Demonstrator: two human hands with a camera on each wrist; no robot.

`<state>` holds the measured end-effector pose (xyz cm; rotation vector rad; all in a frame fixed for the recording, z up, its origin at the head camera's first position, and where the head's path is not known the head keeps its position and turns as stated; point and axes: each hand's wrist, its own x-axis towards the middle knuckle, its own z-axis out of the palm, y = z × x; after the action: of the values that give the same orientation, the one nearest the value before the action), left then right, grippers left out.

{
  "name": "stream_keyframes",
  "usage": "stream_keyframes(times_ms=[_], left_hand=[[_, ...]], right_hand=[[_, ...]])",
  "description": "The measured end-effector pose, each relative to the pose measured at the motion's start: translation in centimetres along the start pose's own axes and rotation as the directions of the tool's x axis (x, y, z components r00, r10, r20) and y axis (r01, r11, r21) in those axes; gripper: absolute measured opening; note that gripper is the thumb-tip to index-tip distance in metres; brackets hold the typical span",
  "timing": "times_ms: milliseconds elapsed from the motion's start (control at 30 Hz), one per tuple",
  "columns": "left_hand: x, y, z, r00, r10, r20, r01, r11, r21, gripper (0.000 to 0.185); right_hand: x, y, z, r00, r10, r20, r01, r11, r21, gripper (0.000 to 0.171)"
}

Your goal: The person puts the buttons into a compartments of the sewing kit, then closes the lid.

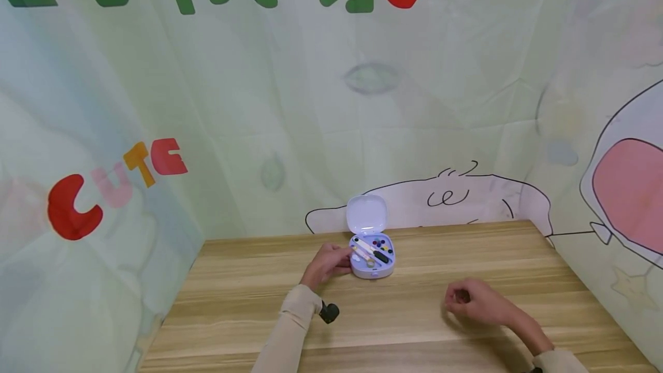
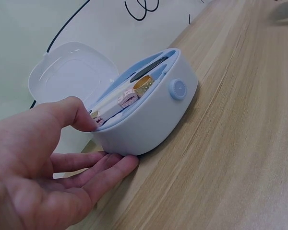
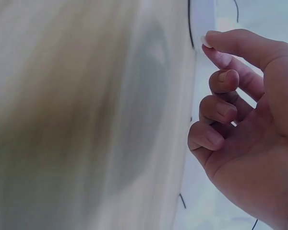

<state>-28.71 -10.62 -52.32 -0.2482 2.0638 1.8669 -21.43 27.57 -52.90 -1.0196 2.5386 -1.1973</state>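
Observation:
An open sewing kit box in pale blue-white stands on the table, its lid tilted back. Inside lie a dark-handled tool, a gold thimble, a pink-patterned roll and several small coloured round pieces. My left hand holds the box's left side, thumb at the rim and fingertips low against the wall. Off to the right and above the table, my right hand pinches a small white piece between thumb and forefinger; its kind is unclear. The other fingers are curled.
The wooden table reaches back to a printed cloth backdrop, which also hangs along both sides. Close behind the lid is the backdrop. A black wrist camera sits on my left wrist.

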Motion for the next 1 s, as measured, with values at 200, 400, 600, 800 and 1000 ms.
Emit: stream_keyframes(times_ms=[200, 400, 600, 800, 1000], left_hand=[[0.0, 0.0, 0.0, 1.0, -0.004, -0.002, 0.004, 1.0, 0.006, 0.023], [0.0, 0.0, -0.1, 1.0, -0.002, 0.002, 0.002, 1.0, 0.006, 0.024], [-0.1, 0.0, 0.0, 1.0, 0.002, 0.001, -0.002, 1.0, 0.009, 0.023], [0.0, 0.0, 0.0, 1.0, -0.001, 0.007, 0.001, 1.0, -0.016, 0.02], [0.0, 0.0, 0.0, 1.0, -0.001, 0.007, 0.001, 1.0, -0.018, 0.021]], right_hand=[[2.3, -0.6, -0.2, 1.0, -0.007, -0.017, 0.007, 1.0, -0.001, 0.011], [4.3, -1.1, -0.5, 0.999, 0.017, -0.037, -0.018, 1.0, -0.016, 0.01], [6.5, -1.8, -0.8, 0.994, 0.099, -0.042, -0.097, 0.995, 0.033, 0.008], [8.7, -2.0, -1.1, 0.988, 0.147, -0.052, -0.144, 0.988, 0.064, 0.01], [11.0, -2.5, -1.0, 0.966, 0.249, -0.066, -0.239, 0.962, 0.129, 0.016]])
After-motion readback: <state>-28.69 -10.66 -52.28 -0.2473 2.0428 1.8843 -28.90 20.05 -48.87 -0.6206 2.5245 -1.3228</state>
